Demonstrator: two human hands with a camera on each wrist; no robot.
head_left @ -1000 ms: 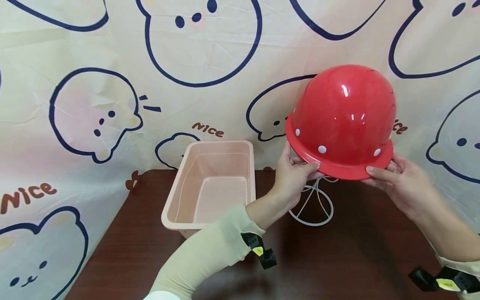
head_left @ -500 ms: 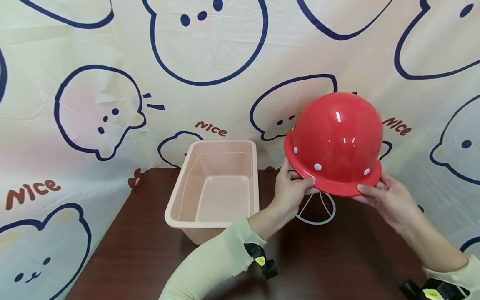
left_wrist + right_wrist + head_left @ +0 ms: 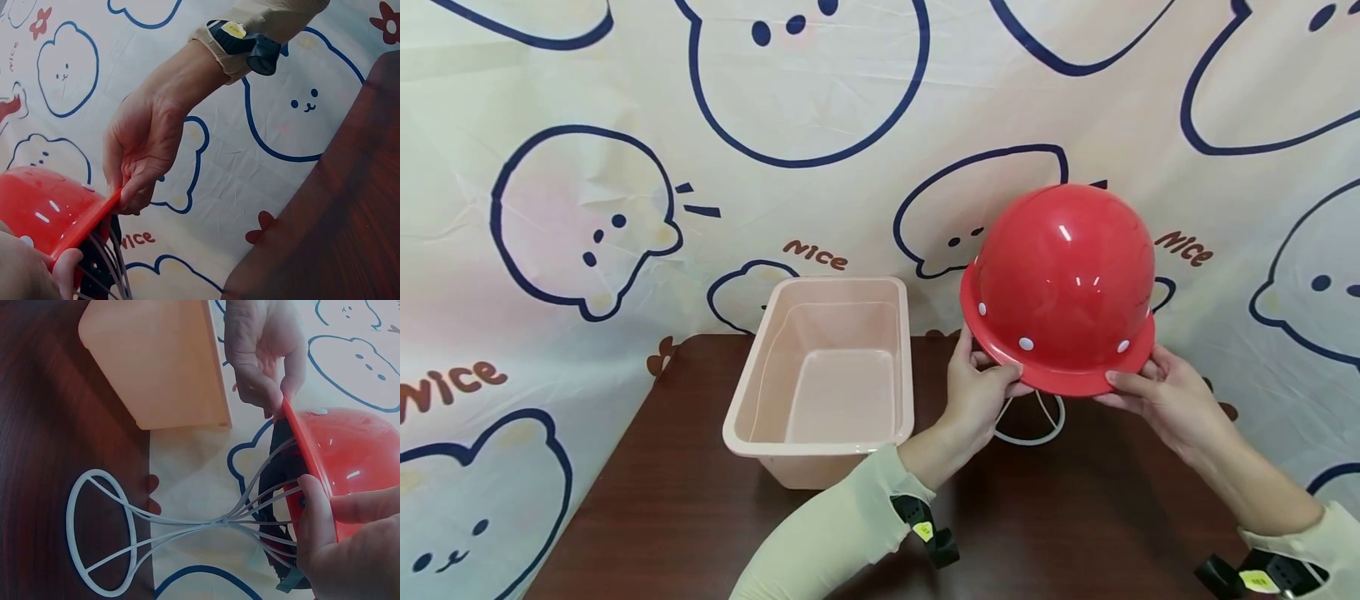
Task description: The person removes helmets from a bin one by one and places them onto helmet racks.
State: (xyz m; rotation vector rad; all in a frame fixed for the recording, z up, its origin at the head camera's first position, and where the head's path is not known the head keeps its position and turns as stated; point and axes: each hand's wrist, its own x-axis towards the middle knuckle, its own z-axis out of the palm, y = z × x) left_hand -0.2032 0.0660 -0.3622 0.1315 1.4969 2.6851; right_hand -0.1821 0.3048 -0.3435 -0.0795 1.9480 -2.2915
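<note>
A red hard hat [image 3: 1067, 283] with white rivets is held up by both hands over a white wire stand [image 3: 1033, 440]. My left hand [image 3: 977, 392] pinches the brim on its left side, thumb on top. On the right, my right hand [image 3: 1172, 400] pinches the brim the same way. From the right wrist view, the stand's round base [image 3: 72, 519] rests on the table, and its curved wires narrow at a waist, then flare up into the hat's opening. Dark inner webbing [image 3: 281, 456] shows under the brim. In the head view the hat hides the stand's upper part.
A beige plastic bin [image 3: 741, 417] stands on the dark wooden table [image 3: 647, 500], left of the stand. Behind the table hangs a cartoon-print cloth [image 3: 820, 100]. My left forearm [image 3: 842, 508] crosses in front of the bin's near right corner.
Both hands have lowered the hard hat and brought it slightly left, over the wire stand. Most of that lowering came in the first half second. Both grips on the brim stay the same.
</note>
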